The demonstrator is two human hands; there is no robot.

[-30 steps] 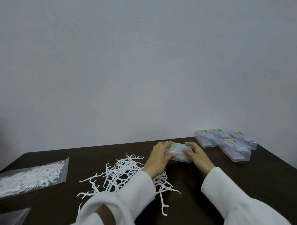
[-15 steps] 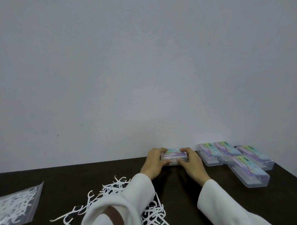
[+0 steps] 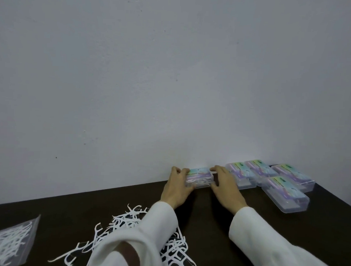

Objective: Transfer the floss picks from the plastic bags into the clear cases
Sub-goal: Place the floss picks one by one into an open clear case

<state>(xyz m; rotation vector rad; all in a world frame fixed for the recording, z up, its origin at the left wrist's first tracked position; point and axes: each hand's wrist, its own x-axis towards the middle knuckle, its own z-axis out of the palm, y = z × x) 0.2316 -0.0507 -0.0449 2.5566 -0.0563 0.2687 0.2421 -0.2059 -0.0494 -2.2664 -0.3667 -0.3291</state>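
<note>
A clear case (image 3: 199,177) with a pastel label and floss picks inside sits at the table's far edge by the wall. My left hand (image 3: 177,187) grips its left end. My right hand (image 3: 226,186) grips its right end, fingers curled over the top. Just to its right lie several more clear cases (image 3: 276,184), closed, in a cluster. A pile of loose white floss picks (image 3: 127,228) lies near me, partly hidden under my left sleeve. A plastic bag (image 3: 9,244) with floss picks lies at the lower left.
The dark table (image 3: 207,217) ends at a plain white wall (image 3: 172,83) right behind the cases. The table's right edge runs just past the case cluster.
Both hands have carried the case away from me to the table's far edge, next to the other cases. The camera view has tilted up, so the bag and picks sit lower in frame.
</note>
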